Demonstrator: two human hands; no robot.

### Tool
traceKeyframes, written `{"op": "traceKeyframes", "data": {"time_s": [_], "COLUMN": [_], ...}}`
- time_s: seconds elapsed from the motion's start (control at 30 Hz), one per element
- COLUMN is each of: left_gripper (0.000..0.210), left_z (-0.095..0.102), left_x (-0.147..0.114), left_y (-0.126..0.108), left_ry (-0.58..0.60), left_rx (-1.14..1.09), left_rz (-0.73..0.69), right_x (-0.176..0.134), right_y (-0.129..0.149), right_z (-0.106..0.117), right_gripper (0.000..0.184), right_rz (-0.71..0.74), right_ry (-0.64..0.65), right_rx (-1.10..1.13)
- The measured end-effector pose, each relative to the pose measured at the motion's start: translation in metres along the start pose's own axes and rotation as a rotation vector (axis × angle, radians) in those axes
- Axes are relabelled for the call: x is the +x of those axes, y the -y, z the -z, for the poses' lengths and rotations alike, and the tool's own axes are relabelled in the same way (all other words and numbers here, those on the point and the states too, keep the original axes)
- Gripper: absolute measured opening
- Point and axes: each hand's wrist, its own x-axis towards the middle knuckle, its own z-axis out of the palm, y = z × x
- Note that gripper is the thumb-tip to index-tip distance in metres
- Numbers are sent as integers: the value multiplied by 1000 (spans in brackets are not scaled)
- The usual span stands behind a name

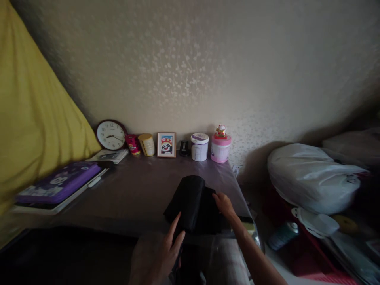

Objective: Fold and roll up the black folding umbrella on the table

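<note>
A black folded piece of what looks like cloth [188, 202] lies at the table's near edge, in front of me. Its left part bulges in a rounded fold, while a flatter flap extends to the right. My right hand [223, 203] is closed, pinching the upper right edge of that flap. At the near left side, my left hand [170, 251] grips the lower part of the black cloth, with thumb and forefinger stretched along it. The other left fingers are mostly hidden in shadow beneath. My legs show below the table edge.
Along the wall stand a clock [111, 135], a pink can [132, 145], a yellow-lidded jar [147, 145], a framed panda picture [166, 145] and two tubs, one topped by a cat figurine [221, 131]. A purple case [59, 182] lies left. Right of the table are a white bag [311, 178] and spray can [283, 236].
</note>
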Motion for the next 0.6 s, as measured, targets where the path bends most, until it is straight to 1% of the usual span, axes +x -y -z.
{"op": "traceKeyframes", "data": {"time_s": [0.1,0.2,0.27,0.33,0.43,0.5,0.6], "left_gripper": [52,52,52,52,49,49,49], "left_z": [-8,-10,-7,-2,5,8,9], "left_x": [3,3,1,-2,-6,-6,-6], "left_y": [9,10,5,-3,-14,-17,-18], "left_ry": [0,18,34,40,3,-22,-23], "left_rx": [-38,-62,-52,6,107,143,174], "left_rz": [16,41,54,59,43,30,0], "right_x": [-1,-2,-2,-3,-2,0,2], "right_y": [1,6,10,16,26,33,44], "right_z": [2,6,8,10,14,15,14], "right_gripper": [30,31,31,32,32,33,33], "right_rz": [7,22,40,61,87,98,107], "right_ry": [-15,-29,-46,-63,-76,-78,-70], "right_rx": [37,91,128,162,206,230,260]}}
